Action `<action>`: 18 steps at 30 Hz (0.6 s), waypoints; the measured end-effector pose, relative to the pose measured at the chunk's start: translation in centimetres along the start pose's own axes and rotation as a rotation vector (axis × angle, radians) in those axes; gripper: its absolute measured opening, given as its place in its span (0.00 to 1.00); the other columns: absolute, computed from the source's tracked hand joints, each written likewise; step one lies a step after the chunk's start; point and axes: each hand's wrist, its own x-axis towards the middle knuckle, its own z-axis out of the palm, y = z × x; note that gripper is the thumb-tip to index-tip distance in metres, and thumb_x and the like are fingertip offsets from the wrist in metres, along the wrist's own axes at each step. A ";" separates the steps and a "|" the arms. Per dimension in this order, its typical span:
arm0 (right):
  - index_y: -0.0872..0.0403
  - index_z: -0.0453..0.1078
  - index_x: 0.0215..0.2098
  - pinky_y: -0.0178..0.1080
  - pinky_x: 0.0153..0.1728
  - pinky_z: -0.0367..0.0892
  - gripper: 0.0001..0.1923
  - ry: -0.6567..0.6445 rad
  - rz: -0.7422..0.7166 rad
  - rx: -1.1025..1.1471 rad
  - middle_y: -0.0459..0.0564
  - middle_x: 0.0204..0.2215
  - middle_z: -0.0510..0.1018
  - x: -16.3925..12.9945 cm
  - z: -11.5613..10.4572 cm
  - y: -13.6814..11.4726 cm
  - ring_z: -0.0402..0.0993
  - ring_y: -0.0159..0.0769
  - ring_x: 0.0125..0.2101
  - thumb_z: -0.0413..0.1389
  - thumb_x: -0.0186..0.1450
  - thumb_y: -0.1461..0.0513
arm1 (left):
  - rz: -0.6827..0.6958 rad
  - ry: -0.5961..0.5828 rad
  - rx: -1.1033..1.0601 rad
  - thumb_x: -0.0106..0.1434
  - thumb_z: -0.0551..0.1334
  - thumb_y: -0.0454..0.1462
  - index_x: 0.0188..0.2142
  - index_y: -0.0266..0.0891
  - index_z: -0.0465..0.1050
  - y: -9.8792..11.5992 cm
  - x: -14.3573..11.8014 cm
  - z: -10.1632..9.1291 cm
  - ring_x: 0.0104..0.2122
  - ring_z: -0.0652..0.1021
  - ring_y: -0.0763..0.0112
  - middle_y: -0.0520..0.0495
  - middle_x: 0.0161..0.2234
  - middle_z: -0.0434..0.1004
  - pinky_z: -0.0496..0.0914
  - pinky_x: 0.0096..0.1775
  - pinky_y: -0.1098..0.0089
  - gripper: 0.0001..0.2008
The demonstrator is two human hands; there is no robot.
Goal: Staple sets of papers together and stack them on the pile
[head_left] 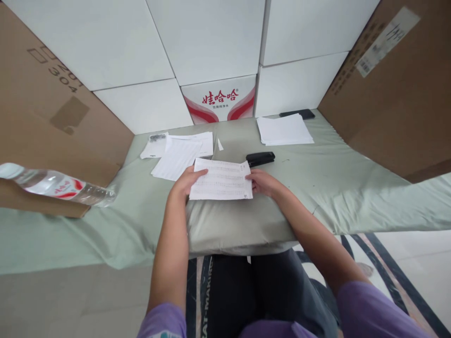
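Between my two hands is a sheet of printed paper (221, 180), held just above the cloth near the front edge. My left hand (187, 180) grips its left side, thumb on top. My right hand (261, 182) pinches the right edge, with the other fingers partly hidden behind the paper. A black stapler (260, 158) lies just beyond the sheet's upper right corner. To the left, close to my left hand, loose printed sheets (179, 157) overlap one another. Whether I hold one sheet or a few together, I cannot tell.
A stack of white paper (284, 129) lies at the back right, beside a dark flat object (299, 114). A plastic water bottle (59, 185) is at the left. Cardboard panels (394, 94) flank the green cloth (334, 188); white boxes (218, 42) line the back.
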 end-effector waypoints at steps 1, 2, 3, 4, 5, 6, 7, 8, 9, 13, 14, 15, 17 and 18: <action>0.57 0.71 0.47 0.44 0.25 0.74 0.15 0.016 0.007 -0.012 0.58 0.34 0.82 -0.1 0.0 0.0 0.78 0.42 0.26 0.49 0.65 0.68 | -0.009 0.008 0.005 0.46 0.74 0.36 0.39 0.35 0.78 0.0 0.0 0.0 0.40 0.83 0.51 0.38 0.37 0.84 0.77 0.44 0.54 0.19; 0.57 0.71 0.47 0.44 0.25 0.74 0.14 0.037 0.011 -0.022 0.58 0.34 0.82 -0.1 0.0 0.0 0.77 0.41 0.25 0.48 0.66 0.68 | -0.012 0.017 0.007 0.46 0.74 0.36 0.39 0.35 0.78 -0.1 0.1 0.0 0.40 0.83 0.52 0.38 0.37 0.84 0.77 0.44 0.54 0.19; 0.57 0.71 0.47 0.44 0.25 0.74 0.14 0.053 0.009 -0.036 0.58 0.34 0.82 -0.1 0.1 0.0 0.77 0.41 0.25 0.48 0.66 0.67 | -0.009 0.021 0.009 0.45 0.74 0.35 0.39 0.35 0.77 -0.1 0.2 0.0 0.40 0.83 0.52 0.38 0.37 0.84 0.77 0.44 0.55 0.20; 0.56 0.71 0.47 0.43 0.24 0.73 0.14 0.062 0.001 -0.057 0.58 0.34 0.82 -0.1 0.1 0.0 0.77 0.41 0.25 0.48 0.67 0.67 | -0.003 0.024 0.010 0.44 0.74 0.35 0.40 0.35 0.77 -0.2 0.3 0.1 0.40 0.83 0.53 0.38 0.38 0.84 0.77 0.45 0.55 0.21; 0.56 0.71 0.47 0.42 0.24 0.73 0.13 0.067 -0.014 -0.084 0.57 0.34 0.82 -0.2 0.2 0.0 0.77 0.41 0.26 0.49 0.67 0.66 | 0.006 0.026 0.011 0.44 0.74 0.34 0.42 0.35 0.77 -0.2 0.4 0.1 0.41 0.83 0.53 0.38 0.39 0.84 0.77 0.45 0.56 0.23; 0.55 0.72 0.47 0.41 0.24 0.72 0.13 0.067 -0.038 -0.117 0.56 0.34 0.82 -0.3 0.2 0.0 0.77 0.40 0.27 0.50 0.67 0.66 | 0.027 0.033 0.009 0.44 0.74 0.35 0.43 0.36 0.76 -0.1 0.4 0.1 0.42 0.82 0.53 0.38 0.40 0.83 0.76 0.46 0.56 0.25; 0.55 0.72 0.47 0.40 0.24 0.72 0.13 0.061 -0.071 -0.155 0.55 0.35 0.82 -0.4 0.2 0.0 0.77 0.40 0.28 0.51 0.67 0.66 | 0.072 0.054 0.002 0.45 0.74 0.36 0.46 0.37 0.75 0.1 0.5 0.0 0.43 0.82 0.54 0.38 0.42 0.83 0.76 0.47 0.56 0.27; 0.54 0.73 0.48 0.39 0.24 0.71 0.13 0.045 -0.112 -0.199 0.54 0.35 0.82 -0.6 0.2 -0.1 0.77 0.40 0.29 0.52 0.67 0.65 | 0.147 0.080 -0.005 0.45 0.74 0.37 0.48 0.38 0.74 0.3 0.5 0.0 0.45 0.82 0.55 0.38 0.45 0.82 0.75 0.49 0.56 0.29; 0.54 0.73 0.48 0.37 0.24 0.70 0.13 0.013 -0.158 -0.251 0.53 0.35 0.81 -0.8 0.2 -0.2 0.77 0.39 0.30 0.53 0.66 0.65 | 0.242 0.104 -0.008 0.46 0.74 0.38 0.50 0.39 0.73 0.7 0.4 -0.1 0.47 0.81 0.56 0.38 0.48 0.81 0.74 0.51 0.57 0.30; 0.52 0.76 0.47 0.35 0.28 0.67 0.14 -0.157 -0.351 -0.469 0.48 0.34 0.80 -1.7 -0.1 -0.6 0.74 0.36 0.31 0.54 0.65 0.64 | 0.407 -0.069 0.124 0.47 0.75 0.39 0.50 0.41 0.76 2.1 -1.0 -0.3 0.54 0.77 0.55 0.38 0.52 0.79 0.70 0.56 0.60 0.29; 0.52 0.77 0.46 0.35 0.29 0.67 0.14 -0.176 -0.386 -0.500 0.47 0.34 0.80 -1.8 -0.1 -0.8 0.74 0.36 0.32 0.54 0.64 0.63 | 0.335 -0.183 0.188 0.47 0.75 0.39 0.49 0.40 0.77 2.3 -1.5 -0.2 0.52 0.78 0.54 0.38 0.50 0.80 0.71 0.54 0.60 0.28; 0.51 0.77 0.45 0.35 0.31 0.67 0.14 -0.182 -0.414 -0.517 0.47 0.34 0.80 -1.8 -0.2 -0.8 0.74 0.36 0.33 0.54 0.64 0.63 | 0.251 -0.287 0.248 0.46 0.76 0.39 0.47 0.40 0.79 2.4 -1.9 0.0 0.49 0.80 0.53 0.38 0.46 0.82 0.74 0.50 0.60 0.27; 0.52 0.78 0.43 0.36 0.35 0.67 0.13 -0.181 -0.449 -0.522 0.47 0.36 0.80 -1.7 -0.4 -0.9 0.74 0.38 0.37 0.54 0.64 0.62 | 0.127 -0.407 0.322 0.43 0.76 0.39 0.42 0.41 0.81 2.1 -2.5 0.5 0.38 0.83 0.54 0.41 0.38 0.84 0.77 0.39 0.62 0.23; 0.52 0.77 0.42 0.36 0.36 0.67 0.12 -0.169 -0.454 -0.520 0.48 0.36 0.80 -1.6 -0.5 -0.9 0.75 0.38 0.37 0.54 0.64 0.62 | 0.098 -0.428 0.331 0.43 0.76 0.39 0.39 0.41 0.82 1.9 -2.6 0.8 0.34 0.83 0.55 0.42 0.34 0.84 0.77 0.34 0.63 0.21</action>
